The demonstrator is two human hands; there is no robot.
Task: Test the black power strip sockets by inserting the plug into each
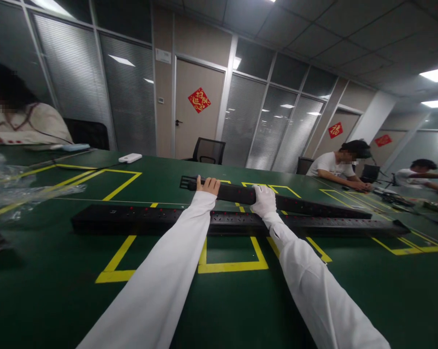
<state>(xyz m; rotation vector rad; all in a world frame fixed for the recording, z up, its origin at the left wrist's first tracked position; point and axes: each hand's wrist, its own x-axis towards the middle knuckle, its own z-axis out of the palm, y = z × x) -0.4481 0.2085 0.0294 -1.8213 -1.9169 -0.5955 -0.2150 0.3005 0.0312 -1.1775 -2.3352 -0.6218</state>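
Observation:
My left hand (pixel 208 185), bare with a white sleeve, is closed around a long black power strip (pixel 237 194) close to its slotted left end. Further along the same strip, my right hand (pixel 264 199) grips it in a white glove. This strip slants down toward the right, its left part raised off the table. Nearer to me a second long black power strip (pixel 233 219) lies across the table, with sockets and small red dots along it. My forearms reach over it and cover parts of its length.
Yellow tape rectangles (pixel 233 267) mark the green table (pixel 168 310). Clear plastic wrapping (pixel 30 194) lies at the left, a white device (pixel 130 158) farther back. One person (pixel 26 121) sits at the left, two others (pixel 335 162) at the right. An office chair (pixel 209 150) stands behind the table.

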